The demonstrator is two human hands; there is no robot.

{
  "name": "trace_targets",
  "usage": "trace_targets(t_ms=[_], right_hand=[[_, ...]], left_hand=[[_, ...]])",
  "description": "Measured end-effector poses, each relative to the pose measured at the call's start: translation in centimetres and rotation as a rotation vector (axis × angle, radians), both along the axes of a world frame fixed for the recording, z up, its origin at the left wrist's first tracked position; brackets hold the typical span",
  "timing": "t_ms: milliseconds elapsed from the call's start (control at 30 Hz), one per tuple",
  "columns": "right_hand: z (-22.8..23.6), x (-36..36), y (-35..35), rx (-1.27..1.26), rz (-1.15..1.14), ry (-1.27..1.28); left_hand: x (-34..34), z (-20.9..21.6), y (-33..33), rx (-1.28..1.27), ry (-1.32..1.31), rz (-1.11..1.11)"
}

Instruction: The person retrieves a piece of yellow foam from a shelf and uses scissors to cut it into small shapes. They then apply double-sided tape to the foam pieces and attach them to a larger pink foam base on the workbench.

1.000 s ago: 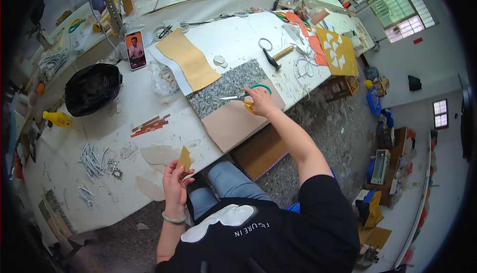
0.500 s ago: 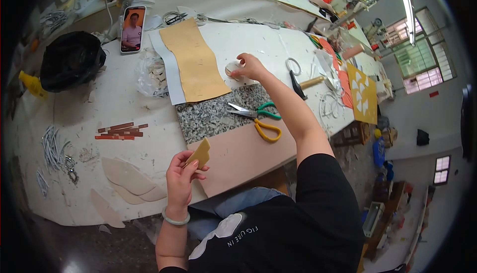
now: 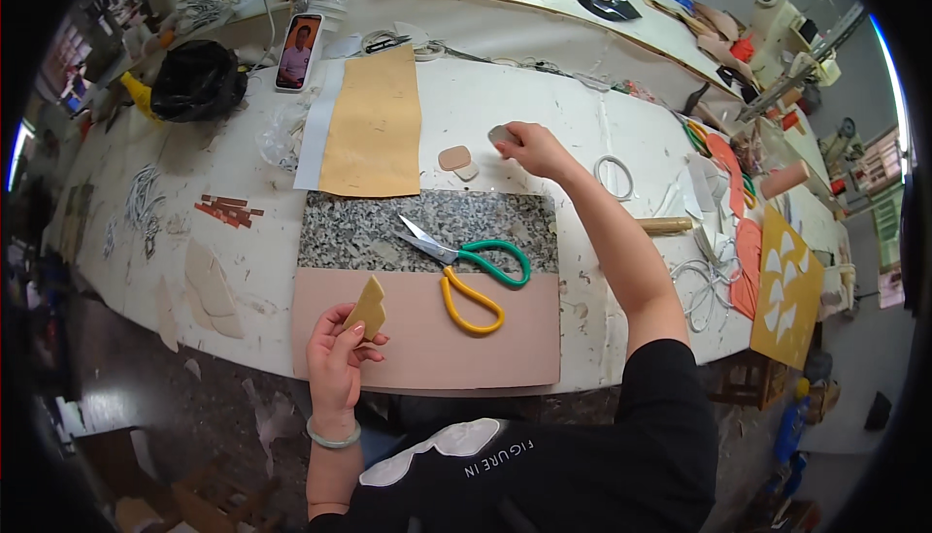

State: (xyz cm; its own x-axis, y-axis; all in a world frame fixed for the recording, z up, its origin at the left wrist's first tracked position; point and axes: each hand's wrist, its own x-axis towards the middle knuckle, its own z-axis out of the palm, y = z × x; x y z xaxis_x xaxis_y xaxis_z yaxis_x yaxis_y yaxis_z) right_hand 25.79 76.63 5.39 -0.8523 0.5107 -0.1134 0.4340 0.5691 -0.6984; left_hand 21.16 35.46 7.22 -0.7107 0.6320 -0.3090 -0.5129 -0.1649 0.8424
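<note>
My left hand [image 3: 338, 356] pinches a tan, notched leather-like piece [image 3: 368, 310] upright above the pinkish board [image 3: 427, 358]. Farther off, my right hand [image 3: 536, 150] grips a small grey flat piece [image 3: 501, 135] over the white table. To the left of it lie a rounded pinkish-tan piece [image 3: 453, 157] and a paler one [image 3: 469, 172], partly overlapped. Scissors [image 3: 449, 256] with one green and one yellow handle lie spread across the speckled stone slab [image 3: 340, 247] and the board, touched by neither hand.
A yellow sheet [image 3: 374, 130] over a white one lies beyond the slab. Wooden handle [image 3: 668, 225] and white cord coils [image 3: 701, 290] are right, phone [image 3: 297, 52] and black bag [image 3: 199, 82] far left. Brown strips [image 3: 229, 209] and pale cut pieces [image 3: 209, 285] lie left.
My right hand has moved right and lifted away with the grey piece, uncovering the rounded pieces. My left hand still holds the tan piece. The whole view has turned.
</note>
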Motion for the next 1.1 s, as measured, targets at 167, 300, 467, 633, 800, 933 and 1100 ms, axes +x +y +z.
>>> trace_targets(t_ms=[167,300,467,633,800,933,1100], right_hand=[[3.7,3.1,-8.6,-0.78,0.181,0.143],[3.9,5.4,-15.5,-1.007,0.182,0.007],[1.6,6.0,-21.2,-0.847,0.256,0.018],[1.1,6.0,-23.3,-0.24,0.309,0.107],[2.2,8.0,-18.8,0.43,0.239,0.257],[2.7,9.1,-17.1,0.362,0.23,0.02],[4.4,8.3,-16.1,-0.13,0.143,-0.213]], left_hand=[[1.8,1.8,1.3,-0.04,0.013,0.048],[3.1,2.1,1.5,-0.007,-0.058,0.085],[2.7,0.8,-1.1,-0.033,-0.03,0.135],[2.7,-0.2,-3.0,-0.137,-0.029,0.108],[2.7,-0.7,-4.0,-0.165,-0.005,0.055],[2.6,-0.9,-3.6,-0.184,0.011,0.02],[2.6,-1.1,-3.4,-0.197,0.018,-0.004]])
